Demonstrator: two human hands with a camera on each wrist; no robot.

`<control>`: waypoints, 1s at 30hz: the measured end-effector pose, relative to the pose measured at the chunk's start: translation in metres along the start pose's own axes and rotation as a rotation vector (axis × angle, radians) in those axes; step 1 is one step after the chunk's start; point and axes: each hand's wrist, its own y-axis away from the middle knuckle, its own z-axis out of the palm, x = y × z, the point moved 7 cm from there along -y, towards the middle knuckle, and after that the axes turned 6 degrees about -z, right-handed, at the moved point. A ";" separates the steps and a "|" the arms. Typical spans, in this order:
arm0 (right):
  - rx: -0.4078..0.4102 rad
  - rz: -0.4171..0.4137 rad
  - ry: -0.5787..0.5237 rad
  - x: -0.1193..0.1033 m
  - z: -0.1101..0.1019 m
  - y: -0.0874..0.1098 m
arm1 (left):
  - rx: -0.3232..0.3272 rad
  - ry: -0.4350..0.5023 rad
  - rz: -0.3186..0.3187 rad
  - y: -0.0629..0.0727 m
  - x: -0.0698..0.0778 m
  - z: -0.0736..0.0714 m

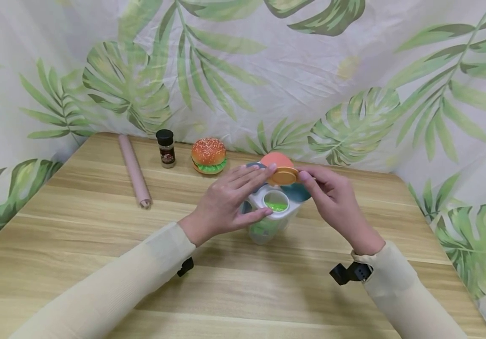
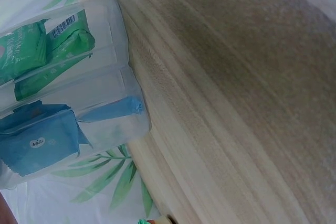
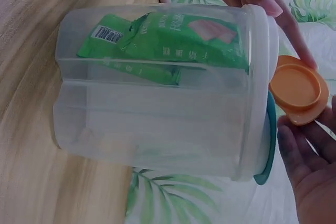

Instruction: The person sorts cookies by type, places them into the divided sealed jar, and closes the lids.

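A clear plastic storage container (image 3: 121, 114) stands upright on the table in front of me, under a white lid (image 1: 296, 207). Its orange flip cap (image 1: 283, 176) is raised, leaving a round opening with green inside. My right hand (image 1: 337, 200) pinches the cap's edge between thumb and fingers. Across the lid's left side reaches my left hand (image 1: 222, 200), its straight fingers touching the cap and its thumb near the opening. A coral cap (image 1: 276, 161) and a teal cap (image 1: 297, 192) lie around the orange one. Green packets (image 3: 189, 38) and blue packets (image 2: 44, 140) fill separate compartments.
Towards the back left of the wooden table (image 1: 77, 226) stand a toy hamburger (image 1: 209, 156) and a black-capped seasoning bottle (image 1: 166, 149). Left of them lies a rolled pinkish mat (image 1: 134, 170). A leaf-patterned cloth (image 1: 226, 61) hangs behind the table.
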 end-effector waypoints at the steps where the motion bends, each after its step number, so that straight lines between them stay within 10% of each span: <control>1: -0.012 0.025 -0.009 0.003 0.001 0.001 | 0.003 0.002 0.000 0.000 0.000 0.000; 30: -0.356 -0.185 -0.050 -0.006 0.018 0.016 | -0.010 -0.022 -0.038 0.000 0.002 0.000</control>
